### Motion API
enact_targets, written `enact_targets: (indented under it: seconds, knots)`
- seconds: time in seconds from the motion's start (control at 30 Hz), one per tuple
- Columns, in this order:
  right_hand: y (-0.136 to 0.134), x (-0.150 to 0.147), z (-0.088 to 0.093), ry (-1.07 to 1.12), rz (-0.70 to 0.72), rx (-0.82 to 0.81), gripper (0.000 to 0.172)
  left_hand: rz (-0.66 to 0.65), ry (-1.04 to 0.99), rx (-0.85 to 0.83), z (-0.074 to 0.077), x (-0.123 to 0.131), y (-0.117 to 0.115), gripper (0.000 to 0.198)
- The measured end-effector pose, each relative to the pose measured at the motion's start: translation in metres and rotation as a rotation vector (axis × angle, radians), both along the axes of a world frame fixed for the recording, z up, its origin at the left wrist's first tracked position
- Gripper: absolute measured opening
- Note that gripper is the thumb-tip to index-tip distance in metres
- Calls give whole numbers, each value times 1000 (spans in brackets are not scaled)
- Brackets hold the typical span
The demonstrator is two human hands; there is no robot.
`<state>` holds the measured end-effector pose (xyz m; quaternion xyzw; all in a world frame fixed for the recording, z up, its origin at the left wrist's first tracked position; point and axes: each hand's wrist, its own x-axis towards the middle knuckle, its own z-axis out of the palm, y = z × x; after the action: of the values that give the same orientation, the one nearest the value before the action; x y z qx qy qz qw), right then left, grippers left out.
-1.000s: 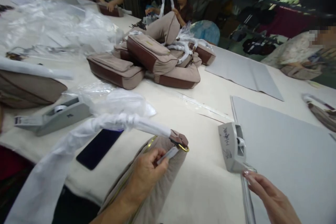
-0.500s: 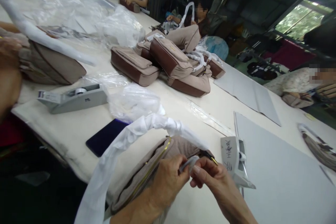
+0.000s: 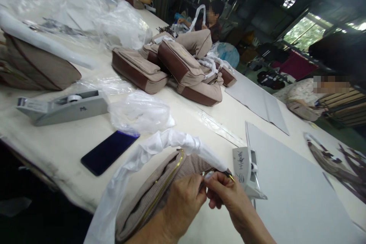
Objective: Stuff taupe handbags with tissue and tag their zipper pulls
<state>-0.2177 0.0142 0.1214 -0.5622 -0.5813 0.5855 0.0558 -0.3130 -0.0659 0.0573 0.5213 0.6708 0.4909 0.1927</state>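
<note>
A beige ribbed-fabric handbag [image 3: 160, 185] with a gold zipper lies tilted on the table in front of me. Its handle [image 3: 171, 138], wrapped in white paper-like material, arches up over it. At the handle's right end, by a gold ring, my left hand [image 3: 183, 204] and my right hand [image 3: 224, 192] meet with fingertips pinched. Between them is a small whitish strip [image 3: 209, 175], mostly covered by the fingers. Left of the bag lies a dark phone [image 3: 110, 152]. A grey tape dispenser [image 3: 242, 162] stands just beyond my right hand.
Several beige and brown bags [image 3: 183, 63] are piled mid-table. Clear plastic [image 3: 122, 23] spreads at the far left. Another tape dispenser [image 3: 74, 108] and a bag [image 3: 37, 63] are on the left. A grey board [image 3: 286, 183] lies on the right. Other people work around the table.
My fingertips have drawn closer together, and less of the whitish strip shows between them. The view has shifted slightly; the co-worker's arm at the left edge is out of sight.
</note>
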Motion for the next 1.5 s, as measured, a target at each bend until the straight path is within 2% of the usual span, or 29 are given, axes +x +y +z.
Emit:
enact_targets:
  seconds: [0.13, 0.23, 0.33, 0.4, 0.5, 0.6, 0.73, 0.9, 1.0, 1.1, 1.2, 1.3, 1.4, 1.5]
  knots:
    - [1, 0, -5, -44, -27, -37, 30, -7, 112, 49, -3, 1, 0, 18]
    - [1, -2, -3, -49, -61, -43, 27, 11, 87, 72, -5, 1, -1, 17]
    - [1, -5, 1, -57, -69, -50, 24, 12, 48, 120, -6, -1, -3, 31]
    - [0, -7, 2, -72, -74, -51, 26, -29, 95, 159, -6, -3, -4, 37]
    - [0, -7, 0, -77, -76, -56, 28, -35, 213, 180, -6, -5, -4, 32]
    - [1, -1, -3, -6, -65, -79, 32, -11, 212, 136, -4, -6, -3, 25]
    - [2, 12, -4, 128, -7, -136, 31, 5, -20, -4, 2, -9, -2, 16]
    - [0, 19, -4, 192, -36, -140, 30, -28, -441, -263, 14, -13, -1, 13]
    - [-3, 17, -7, 247, -54, -72, 34, -81, -787, -348, 15, -14, 0, 18]
    - [-8, 15, -14, 297, -74, -23, 34, -87, -1194, -406, 12, -12, 2, 25]
    - [-14, 16, -24, 324, -93, 52, 32, -91, -1498, -446, 7, -9, 3, 32]
    - [-19, 18, -35, 373, -105, 93, 27, -111, -1651, -459, 3, -8, 2, 32]
    - [-22, 18, -42, 360, -134, 137, 26, -124, -1685, -432, 1, -9, 2, 32]
    - [-23, 17, -46, 300, -181, 153, 33, -146, -1689, -417, 1, -11, 2, 45]
